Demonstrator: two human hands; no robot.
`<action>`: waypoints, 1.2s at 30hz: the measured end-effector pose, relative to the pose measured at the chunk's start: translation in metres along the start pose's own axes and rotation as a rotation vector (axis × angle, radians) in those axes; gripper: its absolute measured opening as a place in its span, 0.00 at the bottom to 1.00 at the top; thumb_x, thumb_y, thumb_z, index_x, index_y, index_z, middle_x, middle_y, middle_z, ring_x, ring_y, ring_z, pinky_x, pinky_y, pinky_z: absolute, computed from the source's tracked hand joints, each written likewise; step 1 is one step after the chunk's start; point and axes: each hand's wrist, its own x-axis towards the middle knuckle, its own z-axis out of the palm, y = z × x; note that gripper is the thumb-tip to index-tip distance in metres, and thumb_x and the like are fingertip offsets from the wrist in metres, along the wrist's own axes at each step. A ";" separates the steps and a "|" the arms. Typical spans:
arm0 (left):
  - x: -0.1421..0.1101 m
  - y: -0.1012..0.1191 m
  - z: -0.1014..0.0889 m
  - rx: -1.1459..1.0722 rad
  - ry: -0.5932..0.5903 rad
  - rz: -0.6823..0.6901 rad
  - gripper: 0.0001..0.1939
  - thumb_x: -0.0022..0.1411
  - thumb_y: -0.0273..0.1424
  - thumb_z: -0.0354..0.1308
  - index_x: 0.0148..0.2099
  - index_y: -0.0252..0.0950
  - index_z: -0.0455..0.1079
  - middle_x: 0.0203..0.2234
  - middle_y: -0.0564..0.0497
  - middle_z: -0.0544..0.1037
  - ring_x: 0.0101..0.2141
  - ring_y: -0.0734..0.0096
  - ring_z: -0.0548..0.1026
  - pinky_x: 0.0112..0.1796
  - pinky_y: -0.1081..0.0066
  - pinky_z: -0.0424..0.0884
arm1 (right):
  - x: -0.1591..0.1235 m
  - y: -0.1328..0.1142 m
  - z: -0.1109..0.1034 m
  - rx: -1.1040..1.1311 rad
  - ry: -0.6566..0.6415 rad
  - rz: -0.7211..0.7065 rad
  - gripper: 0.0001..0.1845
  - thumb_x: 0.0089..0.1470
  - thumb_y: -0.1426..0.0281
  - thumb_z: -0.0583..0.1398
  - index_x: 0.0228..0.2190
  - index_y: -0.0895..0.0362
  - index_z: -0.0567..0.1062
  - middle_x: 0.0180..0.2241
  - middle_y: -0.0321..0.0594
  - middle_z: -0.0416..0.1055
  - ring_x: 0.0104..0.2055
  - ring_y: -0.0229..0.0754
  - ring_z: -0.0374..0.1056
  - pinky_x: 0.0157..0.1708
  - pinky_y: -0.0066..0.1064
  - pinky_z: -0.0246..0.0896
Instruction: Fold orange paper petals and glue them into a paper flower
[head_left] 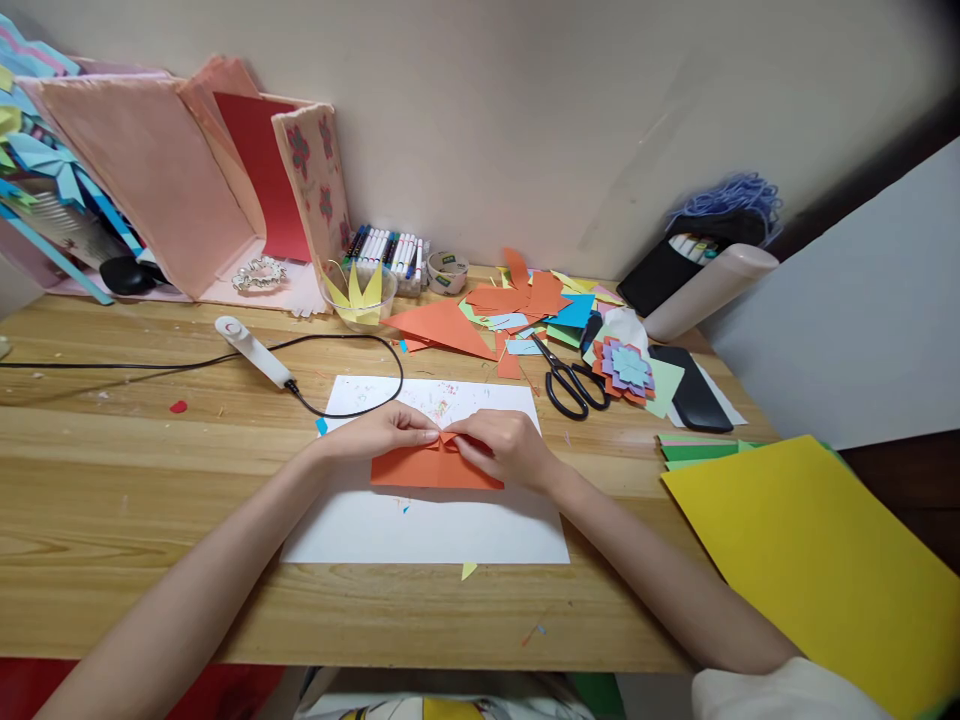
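An orange sheet of paper [420, 470], partly folded, lies over a white sheet [427, 535] on the wooden table. My left hand [386, 428] pinches its upper edge near the middle. My right hand [502, 445] pinches the same edge just beside it, so the fingertips of both almost meet at a small fold. Part of the orange paper's right side is hidden behind my right fingers. Small coloured specks and scraps dot the white sheet.
Black-handled scissors [574, 385] lie to the right, near a layered paper flower [624, 368] and a dark phone [690, 390]. Coloured offcuts [517, 300] pile up behind. A white device [253, 352] with a black cable sits left. Yellow paper [817, 560] covers the right edge.
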 end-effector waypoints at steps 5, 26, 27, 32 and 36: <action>-0.001 0.001 0.001 -0.026 0.027 0.014 0.17 0.55 0.42 0.55 0.35 0.33 0.74 0.31 0.49 0.77 0.32 0.69 0.71 0.34 0.72 0.65 | 0.001 -0.004 0.002 0.207 0.058 0.160 0.09 0.54 0.74 0.54 0.32 0.56 0.75 0.31 0.38 0.76 0.33 0.38 0.71 0.33 0.28 0.62; 0.009 -0.003 0.013 0.200 0.398 0.116 0.16 0.52 0.41 0.56 0.33 0.33 0.77 0.28 0.48 0.79 0.34 0.64 0.74 0.35 0.71 0.67 | 0.006 -0.010 -0.005 0.486 0.018 0.387 0.10 0.55 0.73 0.52 0.27 0.57 0.72 0.26 0.35 0.71 0.26 0.33 0.64 0.27 0.25 0.56; 0.009 -0.003 0.014 0.210 0.413 0.116 0.16 0.53 0.41 0.56 0.32 0.33 0.77 0.28 0.48 0.79 0.33 0.64 0.74 0.35 0.71 0.66 | 0.006 -0.010 -0.005 0.502 0.018 0.407 0.10 0.55 0.72 0.52 0.26 0.57 0.72 0.25 0.35 0.70 0.26 0.33 0.63 0.27 0.24 0.55; 0.009 -0.003 0.020 0.235 0.466 0.135 0.15 0.53 0.39 0.55 0.30 0.32 0.76 0.27 0.48 0.79 0.31 0.66 0.74 0.32 0.72 0.66 | 0.007 -0.010 -0.004 0.570 0.024 0.480 0.11 0.55 0.72 0.52 0.24 0.58 0.70 0.24 0.34 0.68 0.27 0.33 0.62 0.28 0.24 0.54; 0.008 -0.003 0.022 0.268 0.510 0.151 0.14 0.53 0.38 0.55 0.28 0.32 0.75 0.26 0.49 0.78 0.30 0.67 0.73 0.31 0.73 0.66 | 0.007 -0.007 -0.002 0.642 0.020 0.525 0.13 0.57 0.67 0.50 0.25 0.57 0.70 0.25 0.35 0.67 0.29 0.35 0.62 0.31 0.26 0.55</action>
